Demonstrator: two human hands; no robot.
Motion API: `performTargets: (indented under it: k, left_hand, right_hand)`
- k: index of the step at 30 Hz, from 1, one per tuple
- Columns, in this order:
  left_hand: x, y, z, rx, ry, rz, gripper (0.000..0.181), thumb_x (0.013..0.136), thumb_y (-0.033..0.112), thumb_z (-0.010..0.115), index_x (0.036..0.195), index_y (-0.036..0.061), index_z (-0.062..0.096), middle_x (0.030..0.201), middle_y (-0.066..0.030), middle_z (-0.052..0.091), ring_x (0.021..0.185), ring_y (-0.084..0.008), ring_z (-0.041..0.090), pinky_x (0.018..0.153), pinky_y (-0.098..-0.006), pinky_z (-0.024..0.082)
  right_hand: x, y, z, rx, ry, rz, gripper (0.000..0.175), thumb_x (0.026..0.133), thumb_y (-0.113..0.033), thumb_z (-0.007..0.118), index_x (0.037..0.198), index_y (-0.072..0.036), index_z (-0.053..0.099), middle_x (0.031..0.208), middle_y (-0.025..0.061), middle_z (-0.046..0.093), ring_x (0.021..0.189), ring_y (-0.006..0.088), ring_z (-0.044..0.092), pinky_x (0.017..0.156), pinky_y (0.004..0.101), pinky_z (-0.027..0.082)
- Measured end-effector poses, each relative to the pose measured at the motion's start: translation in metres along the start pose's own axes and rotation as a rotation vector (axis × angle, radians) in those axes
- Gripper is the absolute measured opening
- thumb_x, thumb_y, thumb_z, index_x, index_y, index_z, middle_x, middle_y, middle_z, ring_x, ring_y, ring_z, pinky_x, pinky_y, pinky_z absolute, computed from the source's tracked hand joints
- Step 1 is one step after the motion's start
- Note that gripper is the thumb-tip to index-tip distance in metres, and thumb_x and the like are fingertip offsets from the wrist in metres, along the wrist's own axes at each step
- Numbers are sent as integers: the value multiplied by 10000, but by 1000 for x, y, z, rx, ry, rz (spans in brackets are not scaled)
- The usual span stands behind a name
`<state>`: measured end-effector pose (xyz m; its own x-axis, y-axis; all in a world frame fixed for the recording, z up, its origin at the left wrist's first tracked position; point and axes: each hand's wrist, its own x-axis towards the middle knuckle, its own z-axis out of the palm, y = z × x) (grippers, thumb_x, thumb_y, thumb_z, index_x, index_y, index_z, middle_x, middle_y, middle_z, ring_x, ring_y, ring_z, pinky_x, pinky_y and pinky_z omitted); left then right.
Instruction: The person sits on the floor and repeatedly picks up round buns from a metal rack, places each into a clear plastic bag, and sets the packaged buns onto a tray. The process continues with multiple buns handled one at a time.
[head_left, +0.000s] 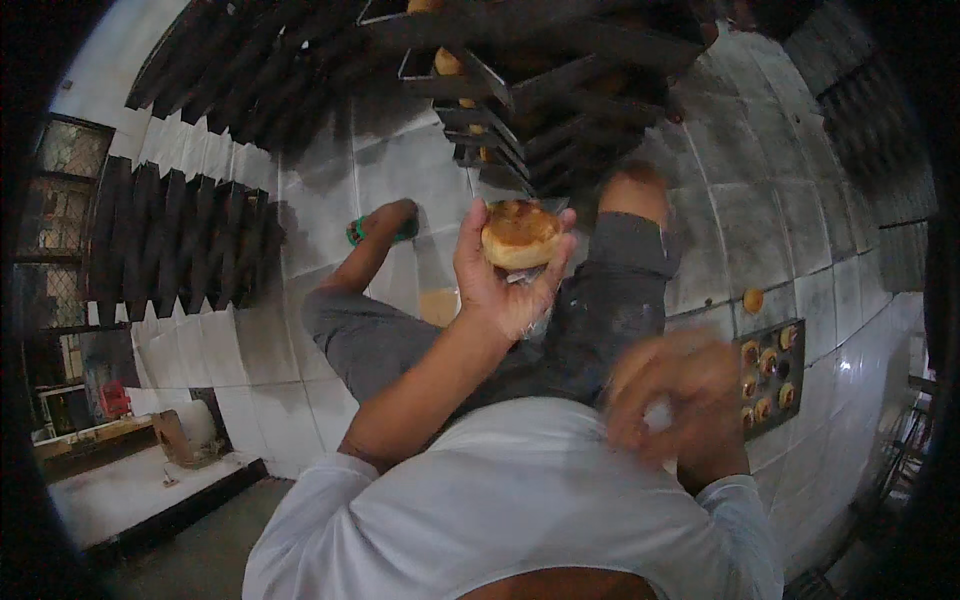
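Note:
My left hand is raised over my lap, palm up, and its fingers are closed around a round browned bun. Clear plastic shows around the bun's upper edge and below it. Over my right thigh, my right hand is strongly blurred; its fingers look curled, and whether anything is between them cannot be told. Beside that hand, on the tiled floor, lies a dark baking tray with several buns on it. A single bun rests on the tiles just above the tray.
Stacked dark trays holding buns stand ahead of my knees. More dark trays are stacked at the left. A low white ledge with a container on it is at the lower left. My bent legs flank the tiled floor.

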<state>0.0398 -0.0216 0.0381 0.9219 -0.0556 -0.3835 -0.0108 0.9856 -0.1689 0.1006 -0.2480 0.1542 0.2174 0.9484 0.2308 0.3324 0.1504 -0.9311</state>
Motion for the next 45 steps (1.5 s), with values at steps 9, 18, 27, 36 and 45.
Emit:
performTargets:
  k: [9, 18, 27, 36, 45]
  left_hand:
    - [-25, -41, 2, 980, 190, 55, 772, 976, 589, 666, 1486, 33, 503, 1487, -107, 552, 1364, -299, 535, 1195, -533, 364]
    - [45, -6, -28, 1401, 175, 14, 255, 1011, 261, 722, 1095, 22, 689, 1023, -47, 706, 947, -155, 679, 890, -343, 583]
    - [23, -20, -9, 1359, 171, 357, 219, 1063, 231, 638, 998, 22, 647, 858, 8, 618, 872, -98, 568, 688, -263, 471]
    - [-48, -25, -68, 1776, 167, 127, 193, 1032, 202, 649, 1001, 13, 671, 840, 11, 623, 835, -111, 568, 774, -292, 466]
    - [-20, -42, -64, 2324, -57, 397, 303, 911, 284, 696, 932, -16, 659, 871, -252, 648, 846, -436, 639, 740, -495, 509]
  right_hand:
    - [-33, 42, -18, -75, 555, 461, 437, 829, -196, 883, 1192, 4, 744, 1000, 76, 782, 870, 135, 721, 835, 315, 571]
    - [-36, 114, -42, 150, 575, 740, 371, 940, -256, 786, 1157, 42, 745, 934, 80, 766, 805, 91, 686, 705, 249, 545]
    - [-55, 121, -18, 660, 1118, 520, 146, 924, -140, 731, 816, -42, 727, 727, -10, 630, 673, 75, 563, 629, 230, 441]
    - [-121, 95, 49, 372, 931, 848, 68, 861, -76, 749, 840, -15, 726, 798, -8, 683, 716, 55, 572, 652, 238, 441]
    - [-140, 156, 37, -13, 1077, 691, 353, 888, -165, 803, 1155, 40, 699, 1067, 71, 751, 921, 142, 691, 803, 299, 556]
